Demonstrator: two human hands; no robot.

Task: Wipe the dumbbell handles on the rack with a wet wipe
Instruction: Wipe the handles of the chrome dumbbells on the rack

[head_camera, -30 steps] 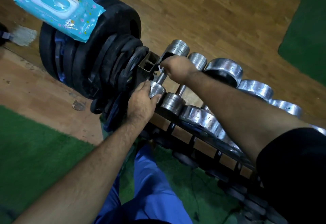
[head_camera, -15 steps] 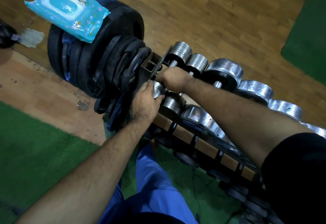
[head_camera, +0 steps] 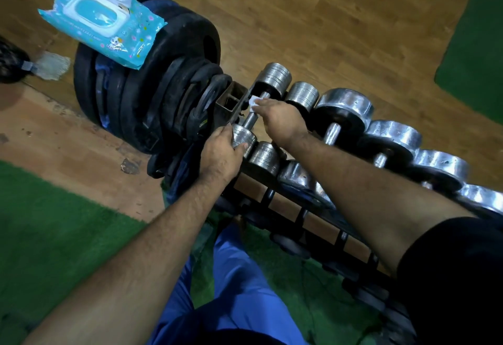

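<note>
The dumbbell (head_camera: 254,116) being cleaned is the first one at the left end of the rack (head_camera: 288,206), sitting right next to the open square tube end (head_camera: 230,98) of the frame. It's a small chrome one, lying across the rack with its far head up by the wooden floor (head_camera: 340,18) and its near head toward the person.

Only the one head view here, so that's all there is. The left hand (head_camera: 220,154) is wrapped around the near head of that dumbbell, fingers closed on the chrome end. The right hand (head_camera: 277,119) is over the handle with a white wet wipe (head_camera: 253,102) pinched in the fingertips, pressed against the upper part of the bar near the far head. Part of the handle below the wipe is bare and visible between the two hands.

To the right, a row of bigger chrome dumbbells (head_camera: 343,116) runs along the rack toward the edge of the shot, heads shiny and a bit scuffed. Left of the rack there's a stack of black weight plates (head_camera: 168,72) standing on edge, and a blue pack of wet wipes (head_camera: 100,21) rests on top of them with its white flip lid standing open. Green turf (head_camera: 54,236) covers the floor on the near side, and the person's blue trouser leg (head_camera: 234,276) shows at the bottom. Motion blur softens the finer details.
</note>
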